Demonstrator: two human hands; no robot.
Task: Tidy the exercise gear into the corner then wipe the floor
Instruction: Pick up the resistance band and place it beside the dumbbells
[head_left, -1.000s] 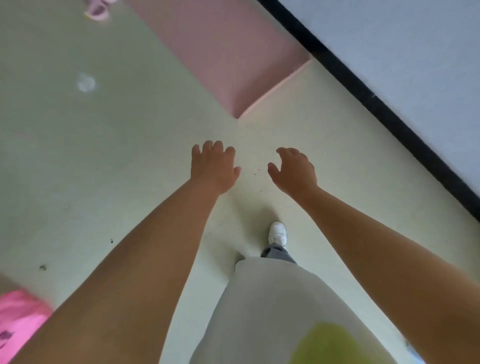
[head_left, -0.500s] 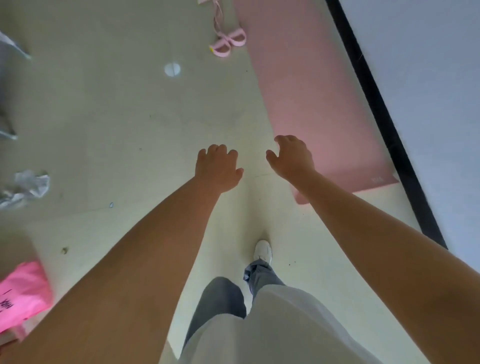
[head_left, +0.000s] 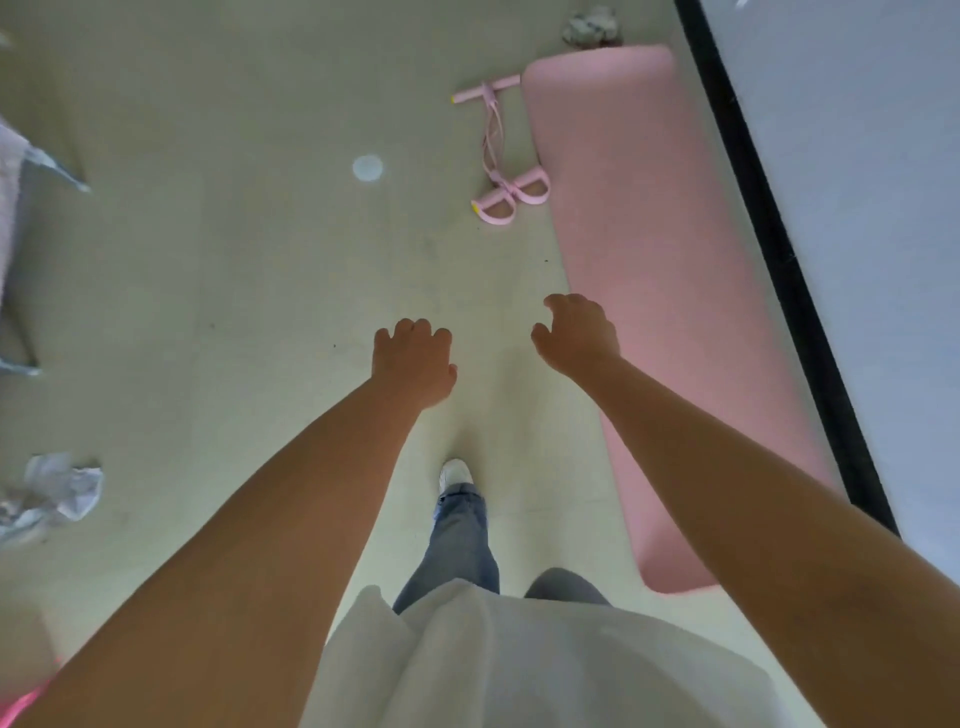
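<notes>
You held both bare arms out in front of you over a pale floor (head_left: 249, 270). Your left hand (head_left: 415, 364) hovered palm down, its fingers (head_left: 413, 332) loosely curled and grasping nothing. Your right hand (head_left: 576, 335) hovered just beside it, its fingers (head_left: 563, 304) also hanging loosely curled and released, holding nothing.

Just beyond and to the right of your right fingers, a long pink exercise mat (head_left: 649, 249) lay flat on the floor, running alongside a black skirting strip (head_left: 769, 249) at the foot of a pale wall (head_left: 857, 182). Ahead of your fingers, touching the mat's left edge, lay a pink pull-rope exerciser (head_left: 498, 156) with a straight handle and two foot loops. A crumpled grey cloth (head_left: 592, 28) sat beyond the mat's far end. A small white disc (head_left: 368, 167) lay ahead of your left fingers. Well to the left of them lay crumpled paper (head_left: 57, 493). Below your hands, one white shoe (head_left: 454, 474) stood on the floor.
</notes>
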